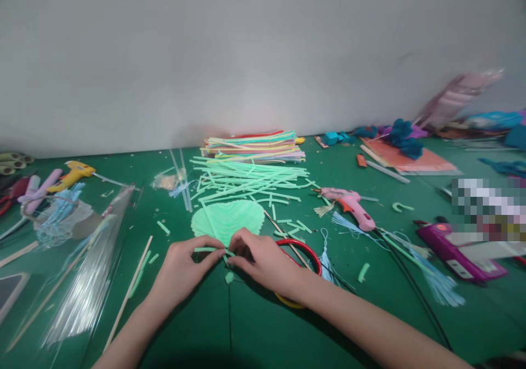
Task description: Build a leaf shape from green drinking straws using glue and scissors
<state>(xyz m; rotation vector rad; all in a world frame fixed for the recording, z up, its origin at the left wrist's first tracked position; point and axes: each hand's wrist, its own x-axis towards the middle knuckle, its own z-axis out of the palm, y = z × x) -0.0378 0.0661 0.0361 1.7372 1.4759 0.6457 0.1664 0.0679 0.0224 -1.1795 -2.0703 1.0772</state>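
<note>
At the near middle of the green table [263, 325], I pinch a short pale-green pipe-cleaner strip [207, 249] between both hands: my left hand [181, 270] has thumb and forefinger closed on its left part, and my right hand [263, 262] closes its fingertips on the other end, where the strip meets the lower edge of the green fan-shaped piece [228, 220] lying just at 12 o'clock from my knuckles. I judge the step to be fitting or bending this strip along the fan's base; the next move would call for a steady pinch and a small, exact shift of the fingertips. A loose green offcut [229, 277] lies at 6 o'clock from the strip. The pink glue gun [349, 204] rests at 2 o'clock, well apart. My right hand covers much of the red ring [306, 254], and where the strip's end actually sits under my fingers I cannot tell. Things at the far right are blurred.
</note>
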